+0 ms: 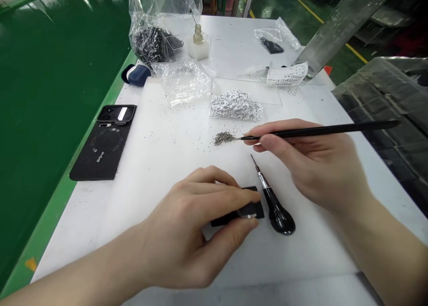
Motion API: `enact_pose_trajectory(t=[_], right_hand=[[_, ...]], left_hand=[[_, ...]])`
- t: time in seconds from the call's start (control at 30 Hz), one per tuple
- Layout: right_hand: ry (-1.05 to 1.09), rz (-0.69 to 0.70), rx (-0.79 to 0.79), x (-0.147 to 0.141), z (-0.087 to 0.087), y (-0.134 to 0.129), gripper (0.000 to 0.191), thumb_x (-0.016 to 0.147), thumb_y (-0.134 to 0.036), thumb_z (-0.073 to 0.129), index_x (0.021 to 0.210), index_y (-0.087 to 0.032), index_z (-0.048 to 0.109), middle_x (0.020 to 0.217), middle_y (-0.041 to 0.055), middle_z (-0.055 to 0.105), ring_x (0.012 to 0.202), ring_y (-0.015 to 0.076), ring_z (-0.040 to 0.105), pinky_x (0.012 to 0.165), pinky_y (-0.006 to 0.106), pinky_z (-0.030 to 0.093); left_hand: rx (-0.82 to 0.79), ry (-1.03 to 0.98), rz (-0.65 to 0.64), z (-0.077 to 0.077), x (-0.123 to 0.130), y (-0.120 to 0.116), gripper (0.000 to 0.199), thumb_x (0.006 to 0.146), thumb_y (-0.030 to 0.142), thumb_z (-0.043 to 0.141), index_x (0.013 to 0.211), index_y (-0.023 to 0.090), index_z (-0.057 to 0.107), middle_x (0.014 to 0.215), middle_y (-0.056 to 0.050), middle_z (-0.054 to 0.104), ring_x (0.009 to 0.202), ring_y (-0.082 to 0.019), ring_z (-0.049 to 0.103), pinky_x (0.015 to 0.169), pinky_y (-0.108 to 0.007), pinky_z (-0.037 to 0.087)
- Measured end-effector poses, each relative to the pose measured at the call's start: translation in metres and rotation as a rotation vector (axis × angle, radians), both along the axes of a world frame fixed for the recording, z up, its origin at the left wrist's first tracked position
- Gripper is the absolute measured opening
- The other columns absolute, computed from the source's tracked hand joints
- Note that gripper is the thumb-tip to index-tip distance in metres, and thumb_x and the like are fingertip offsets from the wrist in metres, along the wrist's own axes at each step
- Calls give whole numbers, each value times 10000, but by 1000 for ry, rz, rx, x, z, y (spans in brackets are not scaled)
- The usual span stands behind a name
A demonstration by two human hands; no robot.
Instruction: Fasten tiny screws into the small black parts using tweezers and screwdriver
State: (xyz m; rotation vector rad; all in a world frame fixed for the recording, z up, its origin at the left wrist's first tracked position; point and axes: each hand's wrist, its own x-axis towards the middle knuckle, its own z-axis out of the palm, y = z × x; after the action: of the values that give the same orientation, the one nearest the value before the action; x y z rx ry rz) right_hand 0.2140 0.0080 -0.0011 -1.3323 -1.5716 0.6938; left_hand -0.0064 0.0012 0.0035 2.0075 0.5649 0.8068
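My left hand [197, 221] is closed over a small black rectangular part [249, 209] on the white work surface, its thumb and fingertips at the part's edges. A bit of white or metal shows by the thumb; the rest of the part is covered. Between the fingers of my right hand [310, 163] are slim black tweezers [307, 131], held almost level. Their fine tip touches the right edge of a small pile of tiny metal screws [224, 138]. A screwdriver [276, 205] with a bulbous black handle lies between the hands, blade pointing away from me.
Behind the screws stands a clear tray [236, 105] of small white-and-black pieces. Farther back are a clear plastic bag [182, 83], a small bottle [198, 36] and a bag of black parts [149, 43]. A black phone [107, 141] lies left, near the green edge.
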Motion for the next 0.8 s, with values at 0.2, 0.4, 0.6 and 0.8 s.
enact_pose_trajectory(t=[0.2, 0.4, 0.6, 0.8], right_hand=[[37, 297, -11, 21, 20, -14, 116, 929, -236, 706, 977, -321, 768, 961, -11, 804, 938, 208, 779, 781, 309, 669], [62, 534, -5, 20, 12, -14, 226, 944, -131, 652, 1077, -295, 732, 1050, 20, 781, 1002, 212, 757, 890, 366, 649], [44, 545, 16, 17, 13, -15, 247, 931, -110, 659, 1074, -294, 741, 1055, 14, 783, 1007, 204, 762, 905, 355, 648], [12, 556, 29, 16, 15, -15, 213, 938, -106, 648, 1053, -264, 732, 1049, 25, 779, 1013, 194, 760, 907, 332, 647]], left_hand=[[15, 86, 159, -4, -1, -1, 269, 922, 149, 660, 1173, 185, 749, 1063, -29, 797, 985, -186, 691, 874, -288, 605], [-72, 107, 172, -1, 0, -3, 172, 936, 175, 655, 1054, 170, 780, 955, -36, 776, 921, -175, 676, 816, -284, 583], [-88, 98, 155, 1, 0, -3, 167, 941, 180, 649, 1040, 180, 783, 947, -27, 778, 931, -173, 677, 819, -276, 582], [-62, 115, 127, 0, -1, -2, 140, 946, 188, 645, 1004, 172, 771, 930, -38, 775, 923, -185, 684, 811, -280, 592]])
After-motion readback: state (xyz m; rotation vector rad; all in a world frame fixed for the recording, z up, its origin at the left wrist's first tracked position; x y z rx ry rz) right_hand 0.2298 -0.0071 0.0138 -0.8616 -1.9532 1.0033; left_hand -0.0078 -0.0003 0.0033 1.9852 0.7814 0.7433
